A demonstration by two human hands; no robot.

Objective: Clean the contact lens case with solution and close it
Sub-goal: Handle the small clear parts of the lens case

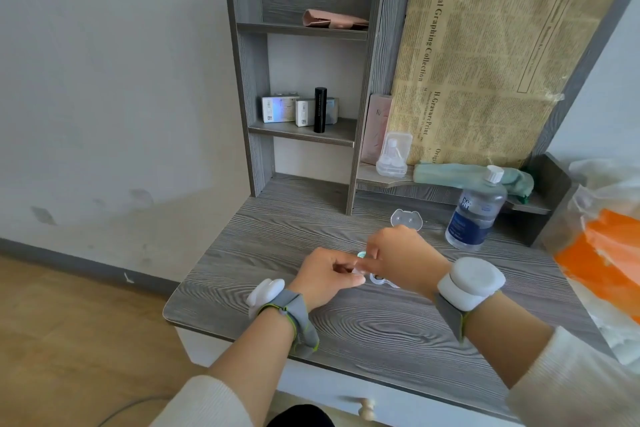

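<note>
Closest to me is the drawer knob (pixel 367 407) under the front edge of the grey wood-grain desk (pixel 363 326), and both my wrists have grey straps with white pucks on them, the left wrist band (pixel 268 293) and the right wrist band (pixel 471 282). My hands are bunched together mid-desk over the lens case (pixel 380 280), which is the little clear thing sitting on the desktop just under my right hand (pixel 403 255). That hand is pinching a small teal cap (pixel 362 255) at its fingertips, right above the case's left end. My left hand (pixel 325 276) has its fingers curled in against that same end, but honestly I can't tell from this angle whether it's actually gripping the case or just tucked up beside it. Just behind my right hand a clear lid (pixel 406 218) lies flat on the desk. Further right stands the solution bottle (pixel 476 215), upright, white cap on, well apart from the case. An orange plastic bag (pixel 602 260) sits off at the right edge. On the low ledge behind the bottle there's a green cloth (pixel 474 175) and a clear plastic pack (pixel 394 154) leaning upright. The shelf unit (pixel 247 80) holds some small boxes (pixel 280 109) and a black tube (pixel 320 110), with something pink (pixel 334 19) on the upper shelf, and a newspaper-print sheet (pixel 485 55) covers the back panel.
</note>
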